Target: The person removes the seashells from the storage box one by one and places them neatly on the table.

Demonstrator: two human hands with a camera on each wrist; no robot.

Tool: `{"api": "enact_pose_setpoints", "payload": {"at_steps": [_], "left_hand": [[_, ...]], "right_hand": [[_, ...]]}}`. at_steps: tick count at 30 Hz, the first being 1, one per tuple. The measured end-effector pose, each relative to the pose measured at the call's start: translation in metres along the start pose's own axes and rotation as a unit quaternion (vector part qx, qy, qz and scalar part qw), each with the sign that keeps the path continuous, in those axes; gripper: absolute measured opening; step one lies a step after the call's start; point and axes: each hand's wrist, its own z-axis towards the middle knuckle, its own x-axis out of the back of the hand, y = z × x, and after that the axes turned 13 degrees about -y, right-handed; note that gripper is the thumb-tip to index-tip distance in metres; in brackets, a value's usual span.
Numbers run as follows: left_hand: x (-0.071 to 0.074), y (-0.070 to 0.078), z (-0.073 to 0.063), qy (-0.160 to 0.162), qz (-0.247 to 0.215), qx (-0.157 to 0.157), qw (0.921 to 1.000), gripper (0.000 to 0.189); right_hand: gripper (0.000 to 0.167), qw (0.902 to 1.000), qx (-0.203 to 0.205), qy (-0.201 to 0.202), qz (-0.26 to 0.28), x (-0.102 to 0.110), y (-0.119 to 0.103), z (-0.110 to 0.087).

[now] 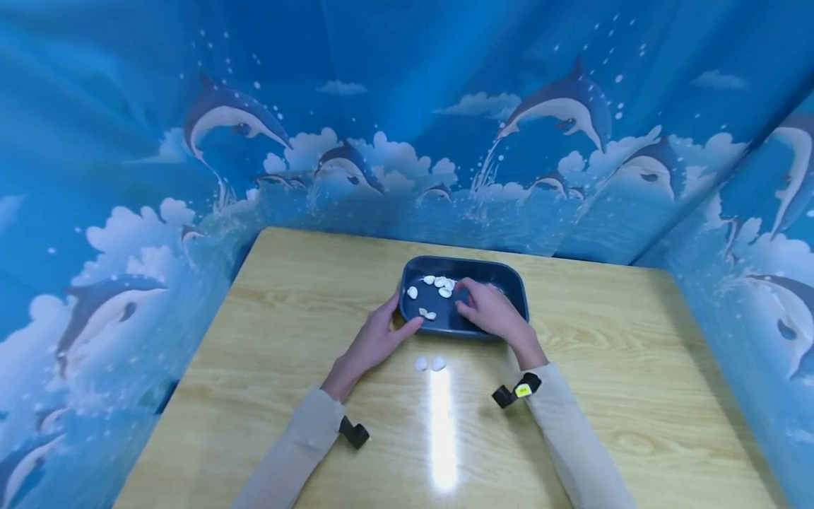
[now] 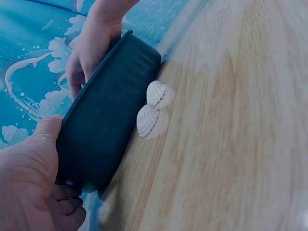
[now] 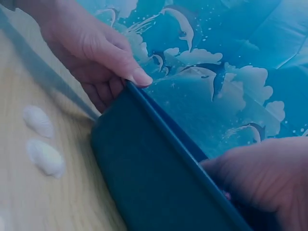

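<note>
A dark blue, deep rectangular tray (image 1: 518, 300) stands near the table's back edge. My left hand (image 1: 376, 338) holds it at the near left corner, thumb at the rim and fingers against the outer wall. My right hand (image 1: 492, 309) reaches over the near right rim with its fingers bent down inside the tray. Its fingertips are close to a cluster of white seashells (image 1: 440, 281), and I cannot tell whether they pinch one. Another shell (image 1: 413, 293) lies by the left wall, with small shells (image 1: 431, 316) near the front wall.
Two ribbed white shells, a left one (image 1: 421, 363) and a right one (image 1: 438, 363), lie on the wooden table (image 1: 305, 297) in front of the tray. A dolphin-print curtain (image 1: 394, 85) hangs behind the table and along its sides. Light glares off the tabletop below the shells.
</note>
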Motion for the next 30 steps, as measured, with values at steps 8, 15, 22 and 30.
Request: {"api": "enact_pose_setpoints", "payload": {"at_steps": [8, 15, 22, 30], "left_hand": [[0.001, 0.000, -0.001, -0.001, -0.001, -0.007, 1.0000, 0.084], [0.000, 0.000, -0.002, -0.002, 0.002, -0.007, 1.0000, 0.083], [-0.001, -0.001, -0.002, 0.000, 0.002, -0.005, 1.0000, 0.084], [-0.001, -0.001, -0.003, 0.002, -0.003, -0.005, 1.0000, 0.086]], "right_hand": [[0.037, 0.9987, -0.022, -0.033, -0.033, -0.001, 0.002, 0.020], [0.035, 0.9995, -0.001, -0.033, -0.006, -0.006, 0.007, 0.024], [0.032, 0.9993, 0.021, -0.029, -0.012, -0.009, 0.013, 0.026], [0.023, 0.9985, 0.047, -0.027, -0.010, -0.010, 0.015, 0.026]]}}
